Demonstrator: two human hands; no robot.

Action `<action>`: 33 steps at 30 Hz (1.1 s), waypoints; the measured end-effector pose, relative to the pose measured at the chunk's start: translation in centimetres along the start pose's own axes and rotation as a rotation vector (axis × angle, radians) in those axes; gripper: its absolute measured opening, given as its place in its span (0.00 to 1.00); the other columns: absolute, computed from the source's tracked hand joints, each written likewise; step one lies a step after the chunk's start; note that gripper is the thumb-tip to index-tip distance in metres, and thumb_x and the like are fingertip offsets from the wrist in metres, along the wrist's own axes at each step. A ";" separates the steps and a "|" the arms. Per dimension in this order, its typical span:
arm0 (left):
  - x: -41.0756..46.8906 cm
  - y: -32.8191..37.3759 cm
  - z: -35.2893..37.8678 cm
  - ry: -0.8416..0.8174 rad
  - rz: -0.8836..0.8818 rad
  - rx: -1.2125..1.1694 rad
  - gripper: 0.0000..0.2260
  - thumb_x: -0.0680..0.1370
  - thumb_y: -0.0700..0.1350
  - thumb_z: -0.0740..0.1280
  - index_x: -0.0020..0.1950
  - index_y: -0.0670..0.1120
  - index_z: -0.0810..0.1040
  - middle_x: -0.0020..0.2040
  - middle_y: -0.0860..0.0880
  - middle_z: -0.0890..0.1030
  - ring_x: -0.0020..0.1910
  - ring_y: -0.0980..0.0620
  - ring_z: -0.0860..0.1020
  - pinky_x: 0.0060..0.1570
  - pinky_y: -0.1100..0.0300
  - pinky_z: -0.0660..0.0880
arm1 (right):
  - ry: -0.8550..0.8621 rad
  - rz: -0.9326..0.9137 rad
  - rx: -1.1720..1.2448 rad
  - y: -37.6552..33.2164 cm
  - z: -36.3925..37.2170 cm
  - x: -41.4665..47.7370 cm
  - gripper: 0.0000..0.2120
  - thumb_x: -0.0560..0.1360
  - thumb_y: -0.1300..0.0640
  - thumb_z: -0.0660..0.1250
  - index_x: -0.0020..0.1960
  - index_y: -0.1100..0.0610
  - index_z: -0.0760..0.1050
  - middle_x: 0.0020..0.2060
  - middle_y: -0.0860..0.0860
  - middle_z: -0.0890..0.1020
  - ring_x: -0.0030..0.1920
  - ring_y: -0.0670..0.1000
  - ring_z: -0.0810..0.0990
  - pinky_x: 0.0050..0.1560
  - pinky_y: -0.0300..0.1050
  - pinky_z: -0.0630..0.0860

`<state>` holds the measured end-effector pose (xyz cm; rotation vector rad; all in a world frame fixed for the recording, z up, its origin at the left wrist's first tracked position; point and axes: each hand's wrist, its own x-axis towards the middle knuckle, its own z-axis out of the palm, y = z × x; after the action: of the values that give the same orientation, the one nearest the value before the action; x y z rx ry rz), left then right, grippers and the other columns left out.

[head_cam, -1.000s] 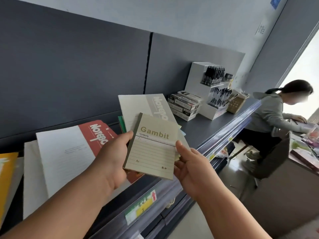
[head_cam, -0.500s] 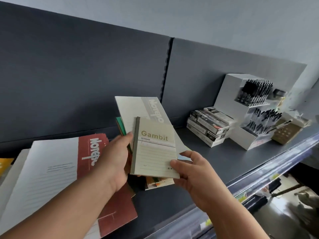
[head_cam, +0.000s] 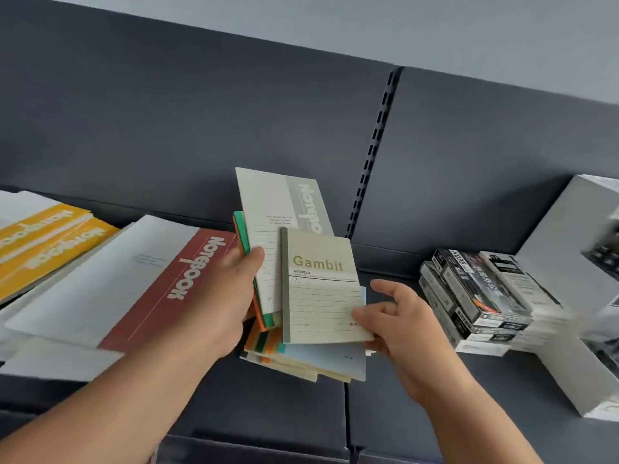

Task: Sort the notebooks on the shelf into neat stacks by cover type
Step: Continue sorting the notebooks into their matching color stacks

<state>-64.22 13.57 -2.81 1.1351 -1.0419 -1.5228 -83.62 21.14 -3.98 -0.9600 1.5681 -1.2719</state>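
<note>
My right hand (head_cam: 397, 321) pinches the lower right corner of a small beige "Gambit" notebook (head_cam: 321, 289), held upright above the dark shelf (head_cam: 435, 396). My left hand (head_cam: 231, 296) grips a tilted bundle of notebooks fronted by a pale grey "Notebook" cover (head_cam: 274, 209), with green and orange edges behind it. Under both hands lies a loose pile of small notebooks (head_cam: 321, 361) with blue, cream and orange covers. A large red-and-white notebook (head_cam: 134, 283) lies to the left, and yellow notebooks (head_cam: 40, 242) lie at the far left.
Stacked black-and-white boxes (head_cam: 479, 296) sit on the shelf to the right, beside a white display stand (head_cam: 576, 256). The shelf's dark back panel (head_cam: 201, 128) rises behind everything, with a slotted upright (head_cam: 371, 155) in it.
The view has swung left and closer to the shelf. My left hand let go of the Gambit notebook and now grips the bundle behind it; my right hand alone holds the Gambit notebook.
</note>
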 end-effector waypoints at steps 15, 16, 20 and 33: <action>-1.6 2.4 -2.3 0.244 0.152 0.041 0.06 0.81 0.50 0.61 0.48 0.57 0.78 0.46 0.56 0.85 0.50 0.50 0.83 0.52 0.46 0.79 | 0.097 -0.023 -0.304 1.6 -2.0 1.1 0.19 0.72 0.62 0.72 0.59 0.50 0.71 0.33 0.52 0.83 0.39 0.50 0.82 0.41 0.46 0.81; -1.6 2.6 -2.3 0.239 0.150 0.029 0.06 0.81 0.50 0.61 0.48 0.57 0.78 0.45 0.56 0.85 0.49 0.51 0.83 0.53 0.45 0.79 | 0.089 -0.022 -0.354 1.6 -1.9 1.0 0.17 0.72 0.61 0.72 0.57 0.50 0.72 0.33 0.51 0.83 0.36 0.48 0.81 0.39 0.44 0.78; -1.8 3.2 -2.2 0.148 0.095 -0.031 0.07 0.82 0.48 0.60 0.51 0.54 0.78 0.48 0.53 0.85 0.49 0.50 0.83 0.52 0.47 0.79 | 0.102 -0.098 -0.651 0.9 -1.1 0.6 0.08 0.74 0.50 0.71 0.51 0.48 0.75 0.38 0.47 0.82 0.38 0.46 0.80 0.36 0.41 0.72; -3.1 1.7 0.5 -0.197 -0.134 -0.022 0.11 0.79 0.49 0.63 0.60 0.52 0.79 0.53 0.49 0.85 0.54 0.45 0.82 0.56 0.43 0.77 | -0.167 0.056 0.188 -1.6 0.1 -0.5 0.08 0.77 0.56 0.67 0.55 0.55 0.79 0.47 0.50 0.86 0.47 0.49 0.84 0.38 0.42 0.76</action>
<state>-63.99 16.25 -0.51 1.0733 -1.0954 -1.7766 -83.35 21.27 -2.30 -0.8728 1.3130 -1.2426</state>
